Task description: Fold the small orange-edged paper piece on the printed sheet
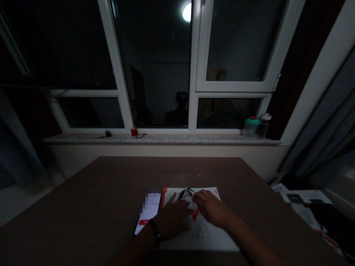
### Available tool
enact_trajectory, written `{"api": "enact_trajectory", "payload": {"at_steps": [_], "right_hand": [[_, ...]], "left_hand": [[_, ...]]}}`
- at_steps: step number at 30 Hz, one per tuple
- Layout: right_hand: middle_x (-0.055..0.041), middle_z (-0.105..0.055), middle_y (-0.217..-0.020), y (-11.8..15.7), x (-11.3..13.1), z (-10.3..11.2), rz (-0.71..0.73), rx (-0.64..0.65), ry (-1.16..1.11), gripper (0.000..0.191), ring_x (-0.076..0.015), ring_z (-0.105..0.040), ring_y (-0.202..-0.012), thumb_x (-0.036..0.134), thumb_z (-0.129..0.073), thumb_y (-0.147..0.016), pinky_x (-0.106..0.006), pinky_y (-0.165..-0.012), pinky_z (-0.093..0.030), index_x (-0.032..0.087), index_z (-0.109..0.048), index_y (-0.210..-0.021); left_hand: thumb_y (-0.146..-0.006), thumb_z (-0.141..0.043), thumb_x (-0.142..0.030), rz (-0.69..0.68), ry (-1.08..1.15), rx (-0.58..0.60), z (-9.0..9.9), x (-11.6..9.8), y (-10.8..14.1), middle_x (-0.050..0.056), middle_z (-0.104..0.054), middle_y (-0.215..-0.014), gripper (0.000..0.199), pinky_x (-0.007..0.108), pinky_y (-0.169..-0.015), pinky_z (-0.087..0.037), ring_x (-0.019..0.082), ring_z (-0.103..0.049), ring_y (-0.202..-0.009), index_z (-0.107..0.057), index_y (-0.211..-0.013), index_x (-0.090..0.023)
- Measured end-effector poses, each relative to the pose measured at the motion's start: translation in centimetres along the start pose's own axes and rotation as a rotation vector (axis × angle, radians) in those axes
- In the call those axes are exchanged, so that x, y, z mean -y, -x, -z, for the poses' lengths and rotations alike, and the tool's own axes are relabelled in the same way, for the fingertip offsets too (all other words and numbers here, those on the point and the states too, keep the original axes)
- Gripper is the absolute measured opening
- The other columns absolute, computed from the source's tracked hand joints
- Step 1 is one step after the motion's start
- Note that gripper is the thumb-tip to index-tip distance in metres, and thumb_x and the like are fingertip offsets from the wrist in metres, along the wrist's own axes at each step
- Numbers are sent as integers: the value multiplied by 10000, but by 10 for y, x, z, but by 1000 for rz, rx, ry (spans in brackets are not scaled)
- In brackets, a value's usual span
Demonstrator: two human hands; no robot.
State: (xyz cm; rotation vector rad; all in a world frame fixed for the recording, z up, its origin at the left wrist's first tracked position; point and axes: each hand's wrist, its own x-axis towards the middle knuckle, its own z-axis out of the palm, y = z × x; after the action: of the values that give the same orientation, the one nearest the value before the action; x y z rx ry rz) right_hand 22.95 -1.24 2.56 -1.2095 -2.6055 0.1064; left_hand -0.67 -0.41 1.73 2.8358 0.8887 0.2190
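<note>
A white printed sheet or booklet (213, 236) with an orange edge lies on the table. On it, between my hands, is a small creased piece of paper (188, 193) with dark and light patches; a red strip (195, 214) shows just below. My left hand (173, 218), with a dark band at the wrist, rests over the sheet with its fingers spread, the fingertips by the creased paper. The fingers of my right hand (211, 207) are bent and press together on the creased paper's right side. Its fingertips are partly hidden in the dim light.
A lit phone (149, 214) lies left of the sheet, partly behind my left forearm. The brown table (111, 192) reaches toward the window sill (177, 139), which holds a red spool-like item (134, 131) and a green-lidded bottle (252, 126). Papers (307, 195) lie at the right.
</note>
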Motion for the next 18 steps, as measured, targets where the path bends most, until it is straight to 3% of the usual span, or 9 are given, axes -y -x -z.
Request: {"api": "enact_trajectory", "payload": {"at_steps": [7, 18], "right_hand": [[-102, -588, -1220, 0, 3, 0, -27, 9, 5, 390, -255, -480, -1108, 121, -447, -919, -377, -956, -364, 198, -562, -1284], [-86, -622, -1079, -3, 9, -4, -68, -12, 79, 242, -254, -497, -1008, 170, -449, -947, -371, -884, -365, 192, -634, -1101]], "left_hand": [[-889, -660, -491, -21, -4, 27, 0, 0, -1, 108, -490, -1436, 481, 611, -1154, -121, 301, -418, -1350, -553, -1313, -289], [-866, -658, -553, -43, -9, 43, -1, 3, 1, 103, -457, -1465, 537, 583, -1164, -142, 297, -380, -1381, -536, -1328, -309]]}}
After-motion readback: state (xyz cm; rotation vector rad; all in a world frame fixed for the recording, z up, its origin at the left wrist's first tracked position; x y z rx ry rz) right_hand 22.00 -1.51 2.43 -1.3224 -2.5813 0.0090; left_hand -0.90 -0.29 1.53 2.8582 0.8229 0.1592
